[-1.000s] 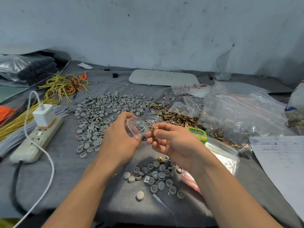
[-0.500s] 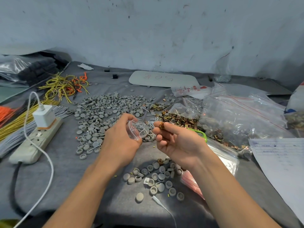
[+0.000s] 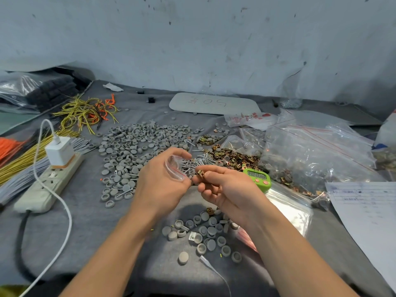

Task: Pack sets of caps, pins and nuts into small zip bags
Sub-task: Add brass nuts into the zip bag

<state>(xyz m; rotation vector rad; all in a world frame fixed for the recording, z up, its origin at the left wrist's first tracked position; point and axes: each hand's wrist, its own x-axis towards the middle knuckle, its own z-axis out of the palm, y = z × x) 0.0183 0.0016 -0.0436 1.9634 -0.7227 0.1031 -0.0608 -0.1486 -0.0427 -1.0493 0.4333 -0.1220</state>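
Observation:
My left hand (image 3: 159, 185) holds a small clear zip bag (image 3: 174, 169) with its red-lined mouth held wide toward the right. My right hand (image 3: 225, 187) pinches a brass nut (image 3: 200, 173) between thumb and forefinger, right at the bag's mouth. A big spread of grey caps (image 3: 137, 144) lies behind the hands. Silver pins (image 3: 198, 160) are heaped just beyond my fingers, with a pile of brass nuts (image 3: 232, 157) to their right. A smaller cluster of grey caps (image 3: 205, 232) sits on the cloth below my wrists.
A white power strip (image 3: 47, 185) with a charger and cable lies at the left, beside bundles of yellow, grey and orange wires (image 3: 19, 159). A green timer (image 3: 258, 177), large plastic bags (image 3: 317, 155) and a paper sheet (image 3: 368, 213) fill the right. A wall stands behind.
My right hand has turned and brought the brass nut down to the bag's mouth; a second ago it held the nut slightly apart. The left hand keeps the bag in place.

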